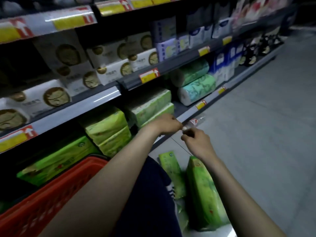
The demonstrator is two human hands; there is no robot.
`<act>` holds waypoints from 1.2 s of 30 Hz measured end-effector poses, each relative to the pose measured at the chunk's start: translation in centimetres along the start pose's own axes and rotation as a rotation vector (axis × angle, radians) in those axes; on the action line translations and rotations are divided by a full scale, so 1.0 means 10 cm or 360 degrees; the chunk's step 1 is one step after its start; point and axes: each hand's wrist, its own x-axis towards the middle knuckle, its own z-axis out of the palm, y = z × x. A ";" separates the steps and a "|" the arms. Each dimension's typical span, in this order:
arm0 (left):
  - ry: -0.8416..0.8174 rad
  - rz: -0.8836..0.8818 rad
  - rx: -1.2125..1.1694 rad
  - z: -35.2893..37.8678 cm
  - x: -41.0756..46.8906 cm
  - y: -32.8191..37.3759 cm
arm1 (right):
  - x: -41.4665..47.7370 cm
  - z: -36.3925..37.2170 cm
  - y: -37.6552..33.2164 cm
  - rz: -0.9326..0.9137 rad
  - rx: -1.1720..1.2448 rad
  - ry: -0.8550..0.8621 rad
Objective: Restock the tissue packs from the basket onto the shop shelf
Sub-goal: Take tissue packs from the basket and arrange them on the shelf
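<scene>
Already several green tissue packs sit on the bottom shelf, while two more lie on the floor beside the red basket. Both hands, left and right, pinch a small clear plastic item.

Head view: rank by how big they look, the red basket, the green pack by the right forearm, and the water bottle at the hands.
1. Red basket, partly cut off.
2. Green pack, though it lies close to the camera.
3. Water bottle, smallest, partly hidden by the hands.
</scene>
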 end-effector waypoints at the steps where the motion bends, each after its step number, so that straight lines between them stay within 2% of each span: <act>1: -0.0130 -0.0049 0.0019 0.17 0.11 0.05 | -0.01 -0.03 0.24 0.0125 -0.0001 0.0019; 4: -0.0444 -0.0252 0.0029 0.68 0.36 0.09 | -0.20 0.00 0.89 0.0356 0.0047 0.0123; 7: -0.0532 -0.0411 0.0018 1.12 0.51 0.05 | -0.53 0.19 1.30 0.0362 0.0076 0.0268; 10: -0.0570 -0.0506 0.0063 1.50 0.60 -0.10 | -0.77 0.41 1.56 0.0407 -0.0338 0.0362; 13: -0.0698 -0.0672 -0.0048 1.85 0.66 -0.30 | -0.81 0.56 1.78 0.0651 -0.0472 0.0088; 15: -0.0765 -0.0685 -0.0084 2.01 0.71 -0.36 | -0.82 0.67 1.90 0.0740 -0.0568 -0.0073; 19: -0.0784 -0.0623 -0.0160 2.11 0.81 -0.35 | -0.84 0.85 2.02 0.0693 -0.0868 0.0089; 28: -0.0782 -0.0383 -0.0112 1.97 0.74 -0.16 | -0.88 0.43 2.10 0.0777 -0.0513 0.0287; 33: -0.0665 0.0020 0.0176 1.62 0.50 0.19 | -0.96 0.06 1.93 0.0718 -0.0452 0.0471; 36: -0.0525 0.0226 0.0007 1.23 0.28 0.39 | -0.96 -0.20 1.62 0.0572 -0.0461 0.0586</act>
